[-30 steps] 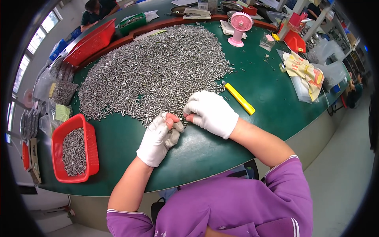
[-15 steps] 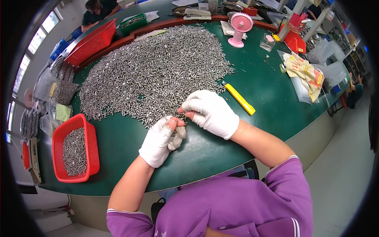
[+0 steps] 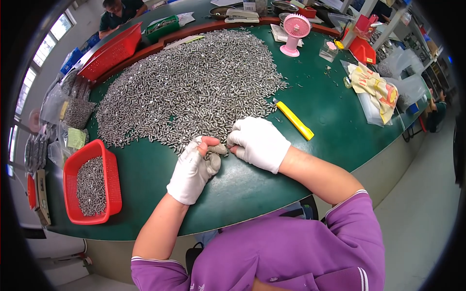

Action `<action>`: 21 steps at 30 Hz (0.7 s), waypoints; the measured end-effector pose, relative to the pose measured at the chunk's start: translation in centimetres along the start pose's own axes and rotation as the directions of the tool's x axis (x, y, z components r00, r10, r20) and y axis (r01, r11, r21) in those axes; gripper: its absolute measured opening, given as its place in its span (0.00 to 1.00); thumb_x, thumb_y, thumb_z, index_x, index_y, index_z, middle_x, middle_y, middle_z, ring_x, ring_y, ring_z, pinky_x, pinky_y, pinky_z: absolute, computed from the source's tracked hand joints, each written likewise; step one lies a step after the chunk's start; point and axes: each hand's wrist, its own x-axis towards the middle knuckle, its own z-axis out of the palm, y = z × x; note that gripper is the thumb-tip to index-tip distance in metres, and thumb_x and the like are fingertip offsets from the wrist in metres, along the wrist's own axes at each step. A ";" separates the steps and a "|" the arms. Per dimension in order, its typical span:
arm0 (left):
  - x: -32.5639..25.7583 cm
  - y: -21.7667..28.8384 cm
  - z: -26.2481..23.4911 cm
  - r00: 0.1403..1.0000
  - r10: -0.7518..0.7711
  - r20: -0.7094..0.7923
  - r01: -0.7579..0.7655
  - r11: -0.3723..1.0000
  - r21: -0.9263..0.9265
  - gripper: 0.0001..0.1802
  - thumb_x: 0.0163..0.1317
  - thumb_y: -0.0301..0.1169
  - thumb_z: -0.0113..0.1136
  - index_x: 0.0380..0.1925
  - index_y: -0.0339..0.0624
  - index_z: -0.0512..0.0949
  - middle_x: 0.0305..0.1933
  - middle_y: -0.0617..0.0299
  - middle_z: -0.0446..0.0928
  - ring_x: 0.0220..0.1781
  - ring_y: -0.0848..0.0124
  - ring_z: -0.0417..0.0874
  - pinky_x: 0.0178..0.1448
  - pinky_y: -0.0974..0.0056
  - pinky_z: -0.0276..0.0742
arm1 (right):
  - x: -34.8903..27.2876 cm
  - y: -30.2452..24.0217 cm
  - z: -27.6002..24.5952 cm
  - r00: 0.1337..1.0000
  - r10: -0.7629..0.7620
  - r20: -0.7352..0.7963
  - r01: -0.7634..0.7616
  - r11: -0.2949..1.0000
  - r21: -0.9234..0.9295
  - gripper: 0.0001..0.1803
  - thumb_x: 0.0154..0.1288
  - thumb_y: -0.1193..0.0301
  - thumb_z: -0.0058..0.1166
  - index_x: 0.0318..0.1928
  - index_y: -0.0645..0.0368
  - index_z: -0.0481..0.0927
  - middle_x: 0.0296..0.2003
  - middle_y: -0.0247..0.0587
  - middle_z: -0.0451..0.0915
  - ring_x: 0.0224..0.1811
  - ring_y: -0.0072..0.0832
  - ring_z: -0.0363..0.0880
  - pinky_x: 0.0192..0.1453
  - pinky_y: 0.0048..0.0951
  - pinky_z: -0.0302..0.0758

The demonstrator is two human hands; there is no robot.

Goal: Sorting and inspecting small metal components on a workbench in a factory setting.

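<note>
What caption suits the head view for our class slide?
Gloved left hand and right hand at the near edge of a heap of small metal parts on a green table.

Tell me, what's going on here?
Someone in a purple shirt works at a green table. Their white-gloved left hand and right hand are close together at the near edge of a broad heap of small, rod-shaped metal parts; whether either holds one is too small to tell. To the left, a red perforated basket holds similar parts. A yellow utility knife lies right of the heap.
</note>
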 end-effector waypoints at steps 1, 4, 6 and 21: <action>0.0 0.0 -0.2 1.000 0.004 0.006 -0.004 1.000 0.014 0.14 0.67 0.42 0.56 0.44 0.45 0.73 0.37 0.62 0.78 0.28 0.80 0.71 0.33 0.75 0.66 | 0.0 -0.2 -0.1 1.000 0.010 -0.004 -0.010 1.000 -0.023 0.06 0.54 0.68 0.60 0.32 0.54 0.81 0.32 0.39 0.77 0.38 0.39 0.76 0.42 0.38 0.74; 0.0 -0.1 -0.7 0.999 -0.036 0.040 0.035 0.998 0.047 0.09 0.67 0.37 0.57 0.42 0.47 0.73 0.36 0.64 0.77 0.28 0.81 0.70 0.32 0.77 0.64 | 0.3 -0.3 -0.3 0.995 0.009 -0.098 -0.002 0.997 0.077 0.06 0.55 0.69 0.60 0.32 0.56 0.80 0.32 0.40 0.77 0.38 0.39 0.76 0.42 0.37 0.74; -0.1 -0.2 -0.5 0.996 -0.076 0.055 0.073 0.996 0.049 0.08 0.66 0.34 0.57 0.42 0.46 0.73 0.35 0.66 0.76 0.27 0.82 0.69 0.31 0.78 0.63 | 0.4 -0.4 -0.8 0.990 0.040 -0.134 0.005 0.948 0.317 0.06 0.56 0.70 0.60 0.34 0.57 0.79 0.32 0.40 0.76 0.38 0.36 0.76 0.42 0.33 0.74; -0.5 0.3 0.1 0.997 -0.080 0.011 0.079 0.993 0.085 0.08 0.68 0.37 0.55 0.40 0.45 0.74 0.33 0.67 0.76 0.29 0.81 0.71 0.33 0.76 0.67 | 0.3 -0.6 -1.3 0.979 0.176 -0.106 -0.093 0.840 0.535 0.07 0.58 0.70 0.60 0.36 0.58 0.81 0.35 0.38 0.76 0.38 0.30 0.77 0.43 0.29 0.74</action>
